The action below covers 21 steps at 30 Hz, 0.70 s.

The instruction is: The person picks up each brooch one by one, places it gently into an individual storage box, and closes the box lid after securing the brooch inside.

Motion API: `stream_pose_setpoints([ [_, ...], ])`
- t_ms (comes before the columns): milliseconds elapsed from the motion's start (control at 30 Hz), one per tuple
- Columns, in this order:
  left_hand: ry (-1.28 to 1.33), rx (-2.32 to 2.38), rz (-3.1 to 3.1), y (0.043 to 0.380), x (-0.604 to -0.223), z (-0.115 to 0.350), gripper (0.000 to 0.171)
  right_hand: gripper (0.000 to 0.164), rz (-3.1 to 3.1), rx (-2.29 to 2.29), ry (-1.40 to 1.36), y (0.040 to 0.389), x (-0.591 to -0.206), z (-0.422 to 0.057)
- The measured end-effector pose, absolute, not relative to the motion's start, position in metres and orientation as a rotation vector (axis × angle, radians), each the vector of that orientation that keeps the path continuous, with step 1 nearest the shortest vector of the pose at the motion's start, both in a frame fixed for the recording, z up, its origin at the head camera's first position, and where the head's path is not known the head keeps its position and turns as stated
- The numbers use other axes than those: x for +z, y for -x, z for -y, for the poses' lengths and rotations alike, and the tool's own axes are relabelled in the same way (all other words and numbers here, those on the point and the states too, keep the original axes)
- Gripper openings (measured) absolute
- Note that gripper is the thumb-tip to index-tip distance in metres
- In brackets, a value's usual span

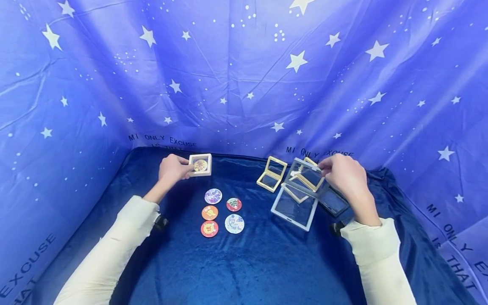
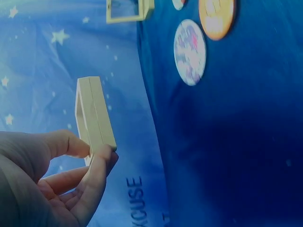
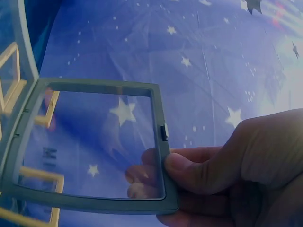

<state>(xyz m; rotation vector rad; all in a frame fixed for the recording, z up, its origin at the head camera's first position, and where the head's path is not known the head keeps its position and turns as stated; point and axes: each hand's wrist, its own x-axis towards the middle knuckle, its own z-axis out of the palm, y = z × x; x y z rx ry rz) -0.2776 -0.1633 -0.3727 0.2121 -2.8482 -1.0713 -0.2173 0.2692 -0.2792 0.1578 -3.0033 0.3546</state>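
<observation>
My left hand [image 1: 173,168] pinches a small cream display frame [image 1: 206,173] by its edge. A yellow round badge [image 1: 200,165] shows behind its clear window. In the left wrist view the frame [image 2: 96,113] is seen edge-on, closed, between thumb and fingers. My right hand [image 1: 345,173] holds one edge of a larger grey display frame [image 1: 293,224] that stands opened at its hinge. The right wrist view shows thumb and fingers pinching the rim of the grey frame [image 3: 164,165] near a small dark clasp; its clear film lets the fingers behind show through.
Several round badges [image 1: 234,223] lie on the blue velvet cloth [image 1: 228,271] between the arms. An opened small yellow frame [image 1: 272,173] stands left of the grey one. Another yellow frame [image 1: 319,186] and a dark frame [image 1: 333,202] lie behind and beside it. Starry curtains [image 1: 228,63] surround the table.
</observation>
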Motion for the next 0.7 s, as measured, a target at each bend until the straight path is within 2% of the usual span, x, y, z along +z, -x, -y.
stream_pose_setpoints([
  [300,-0.321,-1.065,2.862,0.275,-0.384,0.189,0.035,0.032,2.982,0.344,-0.248,0.235,-0.279,-0.231],
  [700,-0.443,-1.038,2.873,0.274,-0.398,0.22,0.036,0.034,3.029,0.335,-0.393,0.251,-0.303,-0.198],
])
